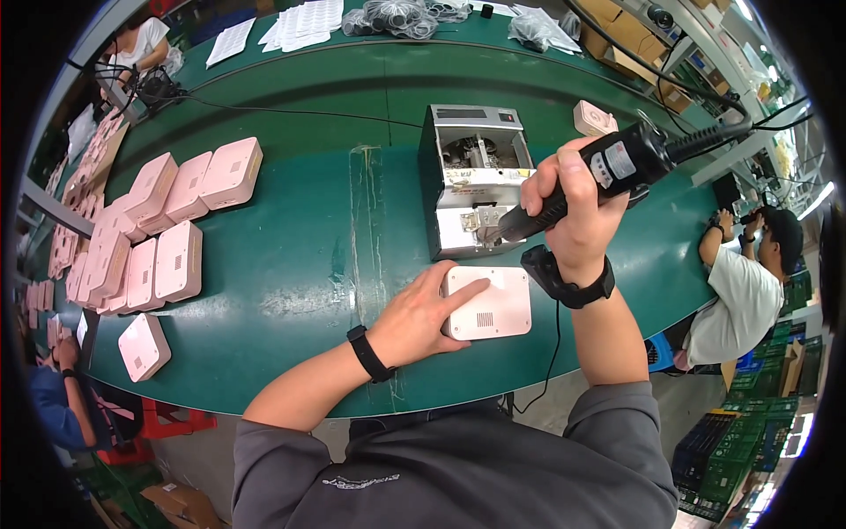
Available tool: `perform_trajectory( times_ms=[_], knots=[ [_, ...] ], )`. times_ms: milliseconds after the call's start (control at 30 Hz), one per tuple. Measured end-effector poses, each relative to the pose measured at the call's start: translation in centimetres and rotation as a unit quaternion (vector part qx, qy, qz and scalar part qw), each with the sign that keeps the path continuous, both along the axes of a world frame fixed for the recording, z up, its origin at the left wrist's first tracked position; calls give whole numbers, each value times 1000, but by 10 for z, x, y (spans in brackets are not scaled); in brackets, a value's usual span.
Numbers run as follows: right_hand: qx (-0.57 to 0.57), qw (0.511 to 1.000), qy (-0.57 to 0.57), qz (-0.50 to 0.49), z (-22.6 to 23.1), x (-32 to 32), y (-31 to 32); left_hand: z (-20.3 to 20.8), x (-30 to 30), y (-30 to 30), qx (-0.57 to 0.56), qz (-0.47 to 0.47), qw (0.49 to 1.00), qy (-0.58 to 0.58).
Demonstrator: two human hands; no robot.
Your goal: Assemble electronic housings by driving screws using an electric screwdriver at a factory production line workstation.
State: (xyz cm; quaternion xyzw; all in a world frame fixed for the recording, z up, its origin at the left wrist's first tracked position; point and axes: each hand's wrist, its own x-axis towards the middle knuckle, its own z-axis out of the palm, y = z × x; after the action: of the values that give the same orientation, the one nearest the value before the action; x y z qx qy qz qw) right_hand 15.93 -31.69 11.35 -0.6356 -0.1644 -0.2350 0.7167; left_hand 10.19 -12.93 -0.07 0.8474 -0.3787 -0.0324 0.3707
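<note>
My right hand (577,207) is wrapped round a black electric screwdriver (617,163), its cable running off to the upper right. The driver's tip points down and left at the front of a screw feeder (480,181), a grey metal box with an open top; whether it touches a screw there is too small to tell. Below the feeder lies a pale pink plastic housing (507,304) with a vent grille and corner holes facing up. My left hand (414,317) grips its left side, index finger across the top and thumb at the near edge.
Several pink housings (181,189) are stacked on the left of the green table (291,264), with a single housing (144,347) nearer me. Another pink part (595,117) lies behind the feeder. Co-workers sit at both sides. Bagged grey parts (401,18) and white sheets (304,22) lie at the back.
</note>
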Motion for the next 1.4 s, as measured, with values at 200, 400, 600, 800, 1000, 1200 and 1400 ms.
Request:
perform_trajectory(
  times_ms=[200, 400, 600, 800, 1000, 1200, 1400],
  knots=[
    [10, 997, 31, 66, 6, -25, 11, 1, -1, 1, -10, 1, 1000, -3],
    [-3, 993, 37, 114, 1, -31, 33, -6, 2, 9, -7, 7, 1000, -17],
    [-32, 992, 94, 73, -30, -29, 20, 0, 10, -11, -51, -18, 999, -11],
    [-17, 991, 61, 116, -7, -24, 47, 5, -4, -5, -5, 13, 998, -67],
    [-62, 998, 5, 24, -8, -49, 33, 13, -21, -22, -1, 5, 998, -63],
    [-37, 996, -76, -8, 19, -77, 43, 6, -17, -13, 24, 9, 995, -94],
    [-93, 972, -215, -19, 60, -137, 49, -1, -21, -2, 40, 4, 990, -138]
  ],
)
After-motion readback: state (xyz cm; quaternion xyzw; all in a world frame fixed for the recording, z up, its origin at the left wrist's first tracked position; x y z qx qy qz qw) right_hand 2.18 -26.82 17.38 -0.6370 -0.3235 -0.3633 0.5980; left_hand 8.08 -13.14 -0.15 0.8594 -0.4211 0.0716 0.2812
